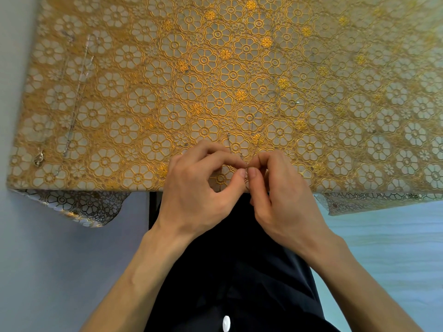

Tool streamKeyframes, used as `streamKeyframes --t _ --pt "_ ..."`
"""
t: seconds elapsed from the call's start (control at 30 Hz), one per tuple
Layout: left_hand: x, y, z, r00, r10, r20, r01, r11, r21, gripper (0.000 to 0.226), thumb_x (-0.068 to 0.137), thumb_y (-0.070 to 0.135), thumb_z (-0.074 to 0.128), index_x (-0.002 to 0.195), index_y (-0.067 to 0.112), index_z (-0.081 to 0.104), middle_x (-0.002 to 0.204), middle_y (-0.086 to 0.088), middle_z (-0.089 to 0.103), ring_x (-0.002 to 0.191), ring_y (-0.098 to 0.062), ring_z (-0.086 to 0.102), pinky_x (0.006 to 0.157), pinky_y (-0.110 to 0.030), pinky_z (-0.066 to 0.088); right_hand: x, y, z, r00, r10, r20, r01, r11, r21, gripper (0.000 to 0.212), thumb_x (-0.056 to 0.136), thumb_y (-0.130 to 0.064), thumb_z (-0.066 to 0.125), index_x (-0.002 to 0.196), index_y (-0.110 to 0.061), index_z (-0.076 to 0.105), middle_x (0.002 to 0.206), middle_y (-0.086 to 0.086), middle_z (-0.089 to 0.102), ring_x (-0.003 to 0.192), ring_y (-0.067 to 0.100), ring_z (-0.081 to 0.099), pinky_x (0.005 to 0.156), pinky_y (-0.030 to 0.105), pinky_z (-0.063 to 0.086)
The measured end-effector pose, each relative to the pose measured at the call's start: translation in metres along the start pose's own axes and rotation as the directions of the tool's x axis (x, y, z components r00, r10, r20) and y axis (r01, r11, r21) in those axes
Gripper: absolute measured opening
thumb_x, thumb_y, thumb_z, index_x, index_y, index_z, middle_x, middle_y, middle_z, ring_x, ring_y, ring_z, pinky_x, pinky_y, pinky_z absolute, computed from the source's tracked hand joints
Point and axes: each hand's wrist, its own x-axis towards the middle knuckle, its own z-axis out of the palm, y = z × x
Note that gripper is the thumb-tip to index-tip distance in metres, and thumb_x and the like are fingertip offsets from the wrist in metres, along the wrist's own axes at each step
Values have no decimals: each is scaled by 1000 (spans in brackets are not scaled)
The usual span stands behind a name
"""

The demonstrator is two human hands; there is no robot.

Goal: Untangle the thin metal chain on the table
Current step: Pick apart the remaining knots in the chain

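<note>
Left hand (199,185) and right hand (280,190) pinched together on thin chain (230,146) at near table (72,180) edge; strands trailing outward across floral cloth. Knot-picking underway. Next: gentle parting pull, apparently.

Two hands: left hand (199,188), right hand (282,195). Chains: one pinched chain (229,142), two laid-out chains (80,92). One table (335,68).

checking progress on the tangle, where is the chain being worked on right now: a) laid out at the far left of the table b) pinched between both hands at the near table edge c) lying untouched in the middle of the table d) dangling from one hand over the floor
b: the left hand and right hand meet fingertip to fingertip on the thin chain at the near edge of the table.
</note>
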Motion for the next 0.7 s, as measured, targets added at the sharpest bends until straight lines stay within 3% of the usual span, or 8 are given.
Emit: streamKeyframes --t 0.13,0.53,0.7 --pt "-1 -2 0 999 32 -11 -31 998 50 9 83 33 71 84 27 77 95 11 66 91 -13 66 77 -48 51 0 0 0 1000 -4 5 4 1000 -16 11 100 -29 45 101 -19 50 92 -9 48 78 10 49 63 37 45" --pt "1 -1 -2 997 71 -23 -70 997 37 8 82 32 72 82 26 77 95 9 67 88 -10 66 76 -48 52 -1 -4 -6 999 -48 5 49 995 -90 16 99 -32 40 102 -19 48 93 -8 48 78 14 49 60 34 38" --pt "3 0 -3 995 96 -32 -94 994 51 5 79 28 76 80 23 77 95 9 66 87 -9 66 75 -47 52 -2 -3 -7 999 -30 21 31 999 -31 14 98 -29 44 100 -16 51 93 -8 49 78 13 49 65 37 40"
